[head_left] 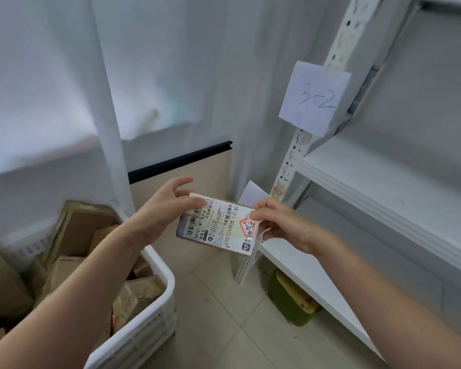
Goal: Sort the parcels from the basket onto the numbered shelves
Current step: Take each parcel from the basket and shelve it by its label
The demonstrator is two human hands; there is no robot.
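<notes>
Flat brown cardboard parcel (218, 226) with white printed label, held in mid-air between white plastic basket (157, 265) at near left and white metal shelves (370, 182) at right. Pinched at its left edge by left hand (165, 206), at its right edge by right hand (282, 222). Not yet shelved. Basket heaped with brown parcels (75, 230), so most sorting probably left.

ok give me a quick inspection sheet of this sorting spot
surface: white shelf boards on a metal rack, tiled floor below
job's things: labelled parcel held up; brown parcels in white basket; paper sign 3-2 on the rack post
clutter: green object under the lowest board
hands: left hand and right hand each pinch an end of the parcel
cables: nothing seen
surroundings: white curtain, beige panel
</notes>
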